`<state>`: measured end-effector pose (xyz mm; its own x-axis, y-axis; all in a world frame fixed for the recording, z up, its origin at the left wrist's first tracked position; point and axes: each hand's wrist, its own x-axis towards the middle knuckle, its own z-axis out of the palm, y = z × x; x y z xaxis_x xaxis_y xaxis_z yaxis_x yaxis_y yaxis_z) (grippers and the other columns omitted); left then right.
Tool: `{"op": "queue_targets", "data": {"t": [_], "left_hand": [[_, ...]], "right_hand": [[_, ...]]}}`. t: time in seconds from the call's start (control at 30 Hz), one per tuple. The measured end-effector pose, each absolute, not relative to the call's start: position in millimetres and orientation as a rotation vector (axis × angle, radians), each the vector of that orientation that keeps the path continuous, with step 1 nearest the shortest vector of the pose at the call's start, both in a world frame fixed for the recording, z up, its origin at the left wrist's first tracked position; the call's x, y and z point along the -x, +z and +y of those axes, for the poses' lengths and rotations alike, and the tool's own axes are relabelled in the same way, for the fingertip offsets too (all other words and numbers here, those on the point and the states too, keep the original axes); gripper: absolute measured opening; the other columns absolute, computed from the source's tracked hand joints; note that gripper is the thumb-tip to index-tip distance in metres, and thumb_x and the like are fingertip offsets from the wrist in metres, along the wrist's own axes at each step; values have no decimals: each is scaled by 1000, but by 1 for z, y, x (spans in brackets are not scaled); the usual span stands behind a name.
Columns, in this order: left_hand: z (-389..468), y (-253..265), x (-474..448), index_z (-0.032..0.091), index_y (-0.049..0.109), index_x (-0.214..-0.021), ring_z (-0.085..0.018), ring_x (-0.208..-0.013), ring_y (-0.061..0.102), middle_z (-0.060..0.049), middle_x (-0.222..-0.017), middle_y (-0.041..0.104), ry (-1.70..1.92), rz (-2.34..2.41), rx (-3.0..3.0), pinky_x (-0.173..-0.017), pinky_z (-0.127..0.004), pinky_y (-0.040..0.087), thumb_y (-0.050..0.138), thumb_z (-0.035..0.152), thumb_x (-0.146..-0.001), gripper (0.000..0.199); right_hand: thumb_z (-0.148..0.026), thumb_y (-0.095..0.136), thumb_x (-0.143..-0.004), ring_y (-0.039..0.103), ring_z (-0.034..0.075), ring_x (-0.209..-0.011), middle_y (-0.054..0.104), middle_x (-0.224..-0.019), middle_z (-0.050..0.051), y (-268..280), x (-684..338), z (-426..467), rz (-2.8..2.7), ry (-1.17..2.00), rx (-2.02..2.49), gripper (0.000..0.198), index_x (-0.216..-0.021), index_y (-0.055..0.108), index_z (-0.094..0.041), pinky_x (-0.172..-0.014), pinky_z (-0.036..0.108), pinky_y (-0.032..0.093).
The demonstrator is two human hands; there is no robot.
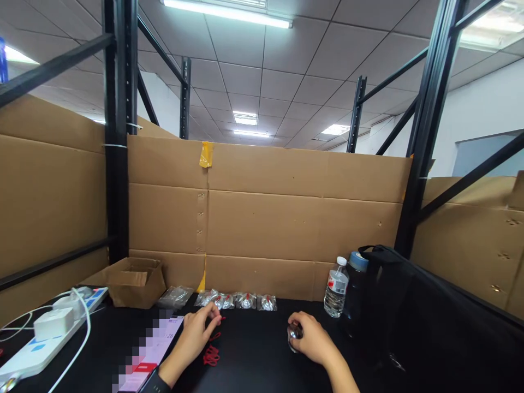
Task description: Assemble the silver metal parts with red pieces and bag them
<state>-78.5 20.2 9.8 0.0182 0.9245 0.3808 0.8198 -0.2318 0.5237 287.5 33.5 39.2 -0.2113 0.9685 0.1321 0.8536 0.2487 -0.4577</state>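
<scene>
My left hand (198,329) is closed in a pinch above the black table, with a bit of red string showing at its fingertips. Below those fingers a loose bundle of red string (211,355) lies on the table. Farther right, my right hand (314,337) has its fingers wrapped round a small, shiny, rounded metal object (293,334) at the tabletop; the fingers cover part of it. A phone (164,341) with a lit, partly pixelated screen lies beside my left forearm. Along the back stand several small clear packets (246,301) with silvery and red contents.
A power strip (24,363) with white cables lies at left, near an open cardboard box (135,284) and clear plastic bags (176,297). At right stand a water bottle (336,289), a blue-lidded dark bottle (352,295) and a black bag (434,322). Cardboard walls (266,224) enclose the table.
</scene>
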Motion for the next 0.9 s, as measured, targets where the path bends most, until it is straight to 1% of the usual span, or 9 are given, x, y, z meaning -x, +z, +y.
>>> {"op": "queue_targets", "data": {"t": [0.13,0.17,0.33,0.4,0.47,0.53,0.67,0.8,0.9], "left_hand": [[18,10,71,25,67,-86,-23,-96,66,-2,-98,74,951,1782,-2164,-89,-33,40,59,42,-91,20],[16,11,68,25,67,-85,-24,-97,66,-2,-98,74,948,1773,-2168,-90,-34,39,60,43,-90,20],[4,17,45,24,69,-83,-25,-96,65,-3,-98,74,1003,1726,-2155,-91,-36,39,65,56,-88,32],[0,16,38,26,72,-92,-26,-96,65,-3,-99,74,1028,1689,-2125,-92,-37,40,65,58,-88,32],[-3,14,32,30,74,-109,-26,-99,65,-4,-101,75,1057,1627,-2089,-94,-39,41,64,58,-88,36],[-5,14,28,32,75,-115,-27,-102,65,-6,-104,75,1080,1543,-2075,-96,-40,43,64,60,-88,40],[-8,16,23,29,82,-99,-26,-101,64,-8,-101,75,1133,1389,-2054,-95,-38,46,61,61,-90,39],[-12,21,21,31,80,-98,-26,-103,63,-6,-100,75,1111,1448,-2086,-96,-39,42,57,60,-94,37],[-16,24,21,31,77,-98,-26,-104,60,-5,-101,74,1004,1492,-2198,-93,-40,38,48,59,-99,40]], "right_hand": [[-17,66,-67,62,18,-88,68,-103,3,50,-278,25,-2137,451,1457,35,-101,70,-24,-78,25,44],[-17,66,-68,62,18,-87,68,-103,3,53,-273,21,-2134,468,1395,35,-101,70,-24,-79,25,45],[-18,68,-72,63,20,-95,67,-110,4,60,-244,1,-2103,525,1161,39,-111,68,-25,-87,29,49],[-18,67,-74,64,22,-100,67,-115,5,58,-230,-5,-2085,540,1093,43,-116,67,-27,-85,30,51],[-19,67,-75,64,23,-103,66,-121,6,53,-218,-9,-2061,555,1019,47,-121,65,-28,-81,29,52],[-19,68,-76,64,23,-105,65,-125,8,48,-207,-13,-2038,576,943,49,-124,64,-28,-79,30,53],[-17,69,-77,64,23,-104,65,-124,8,40,-192,-17,-1999,606,840,51,-126,62,-28,-79,30,53],[-15,71,-75,65,23,-103,65,-122,7,32,-186,-17,-1985,618,810,53,-126,62,-28,-78,30,52],[-15,71,-75,65,23,-103,66,-121,7,29,-186,-15,-1992,611,813,53,-126,62,-27,-78,30,52]]}}
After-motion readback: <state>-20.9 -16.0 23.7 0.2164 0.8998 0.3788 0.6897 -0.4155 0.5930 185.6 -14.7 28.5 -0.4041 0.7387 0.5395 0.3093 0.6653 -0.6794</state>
